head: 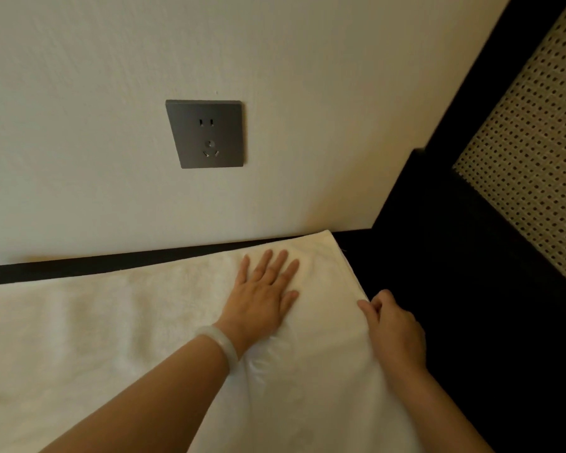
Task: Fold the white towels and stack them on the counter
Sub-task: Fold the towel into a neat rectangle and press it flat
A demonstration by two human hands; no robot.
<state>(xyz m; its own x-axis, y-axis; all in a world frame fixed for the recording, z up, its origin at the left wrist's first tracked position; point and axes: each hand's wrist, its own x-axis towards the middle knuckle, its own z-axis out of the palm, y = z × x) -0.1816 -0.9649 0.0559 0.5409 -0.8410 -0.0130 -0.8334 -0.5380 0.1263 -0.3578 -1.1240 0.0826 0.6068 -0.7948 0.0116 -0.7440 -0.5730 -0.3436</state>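
We press our left hand (262, 291), released and flat, on 1 white towel (105, 325); our right hand (394, 328) grasps its edge beside the dark counter (445, 276).

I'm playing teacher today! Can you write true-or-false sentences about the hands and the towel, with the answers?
1. The left hand lies flat on the white towel. True.
2. The right hand is lifted high in the air. False: it grips the towel's right edge.
3. A pale bracelet is on the right wrist. False: it is on the left wrist.
4. Nothing is plugged into the wall socket. True.
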